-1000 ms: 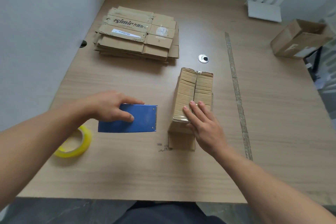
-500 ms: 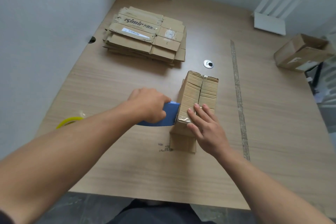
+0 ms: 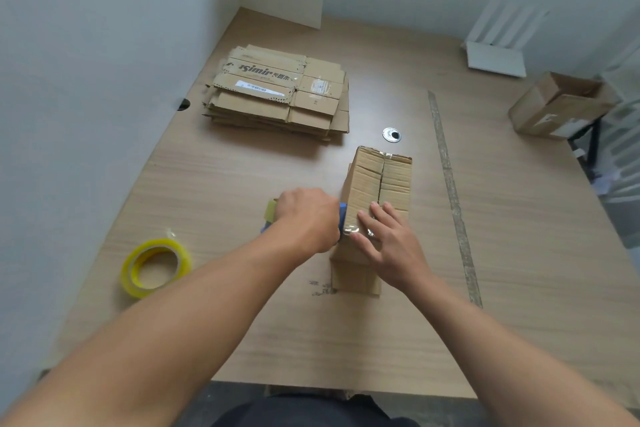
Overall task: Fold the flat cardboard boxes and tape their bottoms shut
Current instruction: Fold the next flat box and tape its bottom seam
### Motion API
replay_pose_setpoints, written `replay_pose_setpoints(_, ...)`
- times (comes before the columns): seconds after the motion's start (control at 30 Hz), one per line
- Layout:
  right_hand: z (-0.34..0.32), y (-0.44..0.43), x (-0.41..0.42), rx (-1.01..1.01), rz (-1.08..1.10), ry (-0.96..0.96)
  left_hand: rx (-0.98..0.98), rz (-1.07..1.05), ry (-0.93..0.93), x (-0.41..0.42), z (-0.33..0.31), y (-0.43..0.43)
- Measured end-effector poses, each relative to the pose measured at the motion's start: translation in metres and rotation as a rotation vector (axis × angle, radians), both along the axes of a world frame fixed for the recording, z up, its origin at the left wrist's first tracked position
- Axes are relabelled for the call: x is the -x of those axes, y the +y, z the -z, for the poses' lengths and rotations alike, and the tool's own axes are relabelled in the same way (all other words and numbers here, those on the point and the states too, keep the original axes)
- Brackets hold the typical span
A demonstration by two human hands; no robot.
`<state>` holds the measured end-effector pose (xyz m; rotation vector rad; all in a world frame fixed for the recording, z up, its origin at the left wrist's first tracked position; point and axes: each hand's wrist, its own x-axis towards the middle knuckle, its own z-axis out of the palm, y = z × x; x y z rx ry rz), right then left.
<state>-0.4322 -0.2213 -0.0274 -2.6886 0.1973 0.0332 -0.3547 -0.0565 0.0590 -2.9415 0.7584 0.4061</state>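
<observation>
The right hand [image 3: 391, 246] lies flat-fingered on the taped near end of the folded brown cardboard box [image 3: 381, 177], the left hand [image 3: 308, 218] gripping a blue flat tool [image 3: 343, 217] (mostly hidden) at its left edge, with light wooden tabletop [image 3: 519, 218] open rightward.

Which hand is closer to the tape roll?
Left. The left hand, gripping a blue tool, is right of the tape roll, beside the box; the right hand lies farther right, flat on it.

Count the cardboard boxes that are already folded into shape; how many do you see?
2. A taped box stands in the middle under the right hand; an open box lies at the far right. The flat stack at the back is not counted. None looks hidden.
</observation>
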Motion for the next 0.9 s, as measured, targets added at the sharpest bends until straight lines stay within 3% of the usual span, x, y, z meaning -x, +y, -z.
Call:
replay_pose_setpoints(0.2, 0.001, 0.003, 0.004, 0.040, -0.008, 0.031, -0.009, 0.074, -0.027, 0.003, 0.011, -0.001)
replay_pose_setpoints(0.57, -0.005, 0.030, -0.006, 0.141, 0.170, 0.110, 0.260, -0.160, 0.051, -0.004, 0.046, 0.057)
replay_pose_setpoints(0.9, -0.013, 0.001, 0.017, 0.209, -0.043, 0.117, 0.448, -0.277, 0.141, -0.015, 0.050, 0.083)
